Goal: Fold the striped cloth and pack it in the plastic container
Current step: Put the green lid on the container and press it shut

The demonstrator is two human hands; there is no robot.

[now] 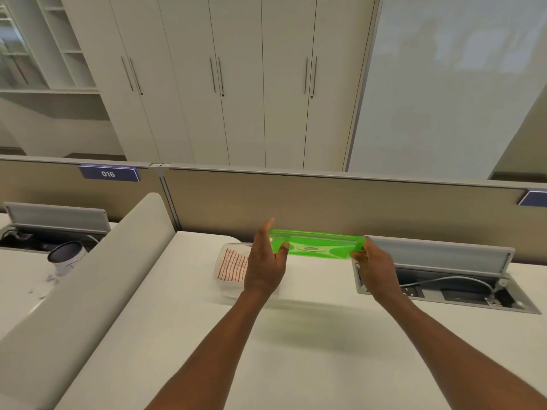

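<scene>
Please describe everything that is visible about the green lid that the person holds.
The green lid is a flat, long rectangle of bright, translucent plastic with a raised rim and a round mark near its middle. It is held in the air above the white desk, nearly level, its underside tilted toward the camera. The left hand grips its left end and the right hand its right end. It casts a faint green shadow on the desk. Nothing else touches it.

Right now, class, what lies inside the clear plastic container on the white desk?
A folded red-and-white striped cloth lies inside the clear plastic container. The left hand covers the container's right part, so the rest of its inside is hidden.
</scene>
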